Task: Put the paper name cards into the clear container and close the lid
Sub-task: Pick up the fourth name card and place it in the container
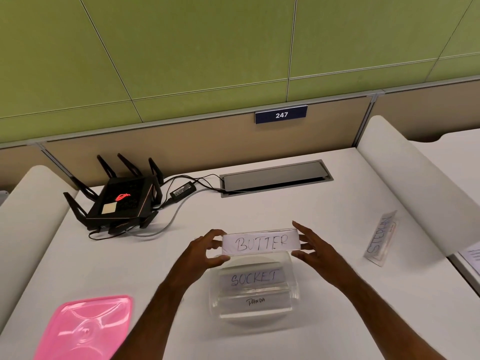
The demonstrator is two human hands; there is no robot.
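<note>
**Third name card held over the open container**

White office surface point(298, 211) under a green panelled wall carries everything; at its middle, the white paper name card in a clear sleeve, lettered BUTTER point(261, 242), is held level just above the far rim of the clear rounded plastic container point(292, 284); two more cards, SOCKET point(253, 278) and PANDA point(255, 301), already lie inside it. By my reading the step in hand is loading the third card; the next move calls for lowering it flat onto the stack, then fetching the remaining card.

The left hand point(205, 252) pinches the card's left end, thumb below and fingers point(217, 233) curled over the top; the right hand point(313, 246) meets the right end with fingers nearly straight and only slightly spread, steadying rather than clamping.

Outward: the sleeved card lettered STEPHAN point(381, 237) stands well apart at the right; the pink translucent lid point(85, 328) lies near left, not yet fitted; a black antennaed router point(122, 201) sits far left.
</note>
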